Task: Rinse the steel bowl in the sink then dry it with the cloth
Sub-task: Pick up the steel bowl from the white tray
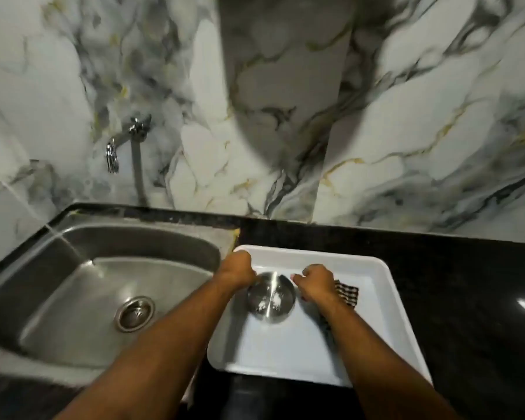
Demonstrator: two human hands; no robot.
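The round shiny steel bowl (271,297) sits in the white rectangular plastic tray (300,356) on the black table (467,298). Left hand (236,269) grips its rim; right hand (315,283), fingers curled, rests over the checked cloth (347,294), grasp unclear.

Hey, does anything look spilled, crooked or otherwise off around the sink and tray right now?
Nothing stands out. The steel bowl sits upright in the white tray between both hands, the checked cloth beside it, and the sink looks undamaged.

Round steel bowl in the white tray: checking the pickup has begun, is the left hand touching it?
Touching. The head view shows the left hand meeting the steel bowl at its left rim.
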